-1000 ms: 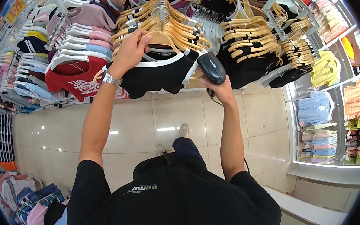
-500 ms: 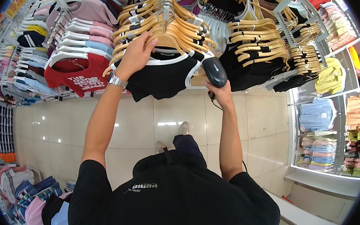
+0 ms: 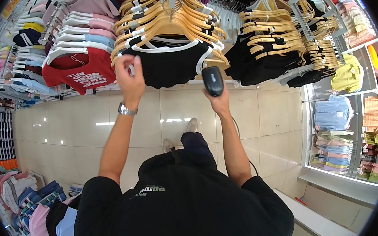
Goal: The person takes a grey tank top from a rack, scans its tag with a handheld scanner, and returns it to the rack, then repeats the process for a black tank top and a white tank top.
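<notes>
My right hand (image 3: 218, 101) grips a black corded barcode scanner (image 3: 213, 81), its head pointing up toward the rack beside a sleeveless top. That top (image 3: 169, 65) is black with white trim at the neck and armholes, hanging at the front on a wooden hanger (image 3: 169, 27). At its left edge is my left hand (image 3: 130, 80), thumb and fingers apart, with nothing seen between them; a metal watch is on that wrist. More wooden hangers with similar tops are packed behind the front one.
To the left hangs a red printed T-shirt (image 3: 80, 70) in a row of white hangers. Black garments (image 3: 252, 67) on wooden hangers fill the rack to the right. A lit shelf unit (image 3: 307, 142) with folded and hanging clothes stands far right. Tiled floor (image 3: 152, 128) lies below.
My left hand has left the wooden hanger and come down to the black top's left side. The scanner in my right hand has moved lower and slightly left.
</notes>
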`<state>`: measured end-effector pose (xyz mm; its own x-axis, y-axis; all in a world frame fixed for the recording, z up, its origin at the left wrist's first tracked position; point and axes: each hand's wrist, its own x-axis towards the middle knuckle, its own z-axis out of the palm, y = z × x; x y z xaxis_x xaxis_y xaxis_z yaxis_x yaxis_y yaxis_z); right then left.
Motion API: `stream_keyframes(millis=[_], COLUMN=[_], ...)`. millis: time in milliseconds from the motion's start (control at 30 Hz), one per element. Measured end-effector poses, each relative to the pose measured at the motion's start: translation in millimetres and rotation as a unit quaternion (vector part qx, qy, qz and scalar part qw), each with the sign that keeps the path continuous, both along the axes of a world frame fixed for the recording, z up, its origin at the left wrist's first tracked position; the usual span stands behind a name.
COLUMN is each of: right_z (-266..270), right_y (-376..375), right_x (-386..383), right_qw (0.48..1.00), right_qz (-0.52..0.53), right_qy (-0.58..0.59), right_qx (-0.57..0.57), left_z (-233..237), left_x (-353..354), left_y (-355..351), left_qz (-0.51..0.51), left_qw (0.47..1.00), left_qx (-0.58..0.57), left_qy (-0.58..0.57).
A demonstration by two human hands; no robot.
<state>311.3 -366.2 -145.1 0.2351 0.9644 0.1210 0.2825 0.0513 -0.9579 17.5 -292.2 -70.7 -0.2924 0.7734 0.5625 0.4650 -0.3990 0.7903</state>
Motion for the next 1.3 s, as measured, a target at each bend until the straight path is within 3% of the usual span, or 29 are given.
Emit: stream_keyframes(millis=[33, 133, 167, 367, 467, 567, 667, 767, 867, 1033, 1167, 1300], right_z=[1.1, -14.8, -26.7, -28.6, -18.7, -33.9, -34.3, -1.1, 3.3, 8.0, 15.9, 26.6], right_y=[2.5, 17.0, 23.8, 39.9, 35.7, 30.8, 21.5, 4.2, -9.0, -29.5, -43.8, -57.3], right_x=[-3.7, -10.6, -7.0, -25.8, -30.9, -32.4, -35.1, -46.3, -45.1, -37.5, -36.6, -39.3], right_qw=[1.000, 0.992, 0.986, 0.984, 0.977, 0.984, 0.985, 0.974, 0.969, 0.951, 0.924, 0.924], right_qz=[0.029, 0.082, 0.110, 0.141, 0.121, 0.120, 0.120, 0.111, 0.106, 0.119, 0.149, 0.200], right_qy=[-0.004, -0.075, -0.122, 0.054, 0.013, 0.026, 0.092, 0.191, 0.219, 0.279, 0.345, 0.316], right_qx=[0.002, 0.059, 0.039, -0.093, -0.177, -0.130, -0.079, -0.055, -0.051, -0.061, -0.073, -0.083], left_z=[-19.1, -115.8, -132.2, -165.1, -167.5, -168.8, -129.5, -120.9, -115.8, -120.4, -103.2, -109.4], left_x=[-5.6, -36.8, -40.6, -54.5, -59.2, -53.9, -41.7, -43.4, -48.3, -45.0, -35.9, -35.1], left_y=[-7.8, -3.9, -3.1, 18.0, 20.2, 20.3, 10.9, 8.4, -4.5, -39.7, -68.7, -85.3], left_qz=[-0.006, 0.063, 0.042, -0.102, -0.108, -0.096, -0.105, -0.176, -0.184, -0.234, -0.313, -0.356], left_qw=[0.993, 0.992, 0.988, 0.966, 0.961, 0.955, 0.916, 0.901, 0.893, 0.868, 0.812, 0.781], left_qx=[-0.053, -0.102, -0.141, -0.239, -0.255, -0.264, -0.305, -0.317, -0.399, -0.380, -0.331, -0.361], left_qy=[-0.110, -0.025, -0.041, -0.013, 0.024, -0.095, -0.238, -0.239, -0.101, -0.217, -0.366, -0.363])
